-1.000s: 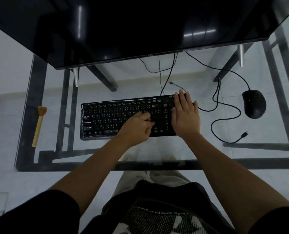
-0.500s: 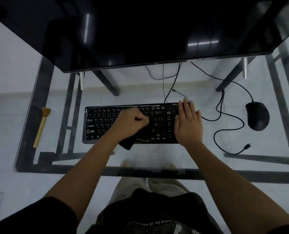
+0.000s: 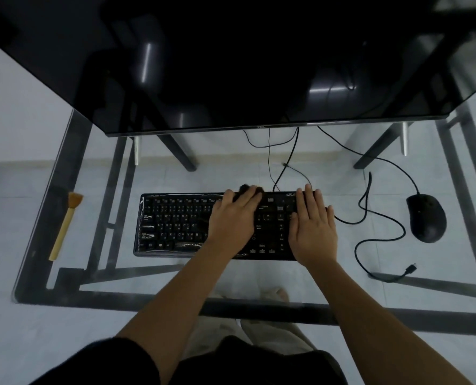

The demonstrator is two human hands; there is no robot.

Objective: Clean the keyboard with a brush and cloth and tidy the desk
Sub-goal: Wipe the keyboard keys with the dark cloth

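A black keyboard [image 3: 175,220] lies on the glass desk [image 3: 147,279] in front of the monitor. My left hand [image 3: 234,220] lies over the keyboard's middle, fingers reaching its far edge, pressing a dark cloth [image 3: 245,188] that shows only just past my fingertips. My right hand [image 3: 313,226] rests flat on the keyboard's right end, fingers apart, holding nothing. A brush [image 3: 64,226] with a pale wooden handle and tan bristles lies alone near the desk's left edge, bristles pointing away from me.
A large dark monitor [image 3: 231,65] stands across the back of the desk. A black mouse [image 3: 427,218] sits at the right, with a looped cable [image 3: 381,240] ending in a loose plug [image 3: 410,268]. The dark frame shows through the glass.
My left hand with the cloth has swept from the keyboard's near middle up to its far edge and flattened out. My right hand has stayed on the right end.
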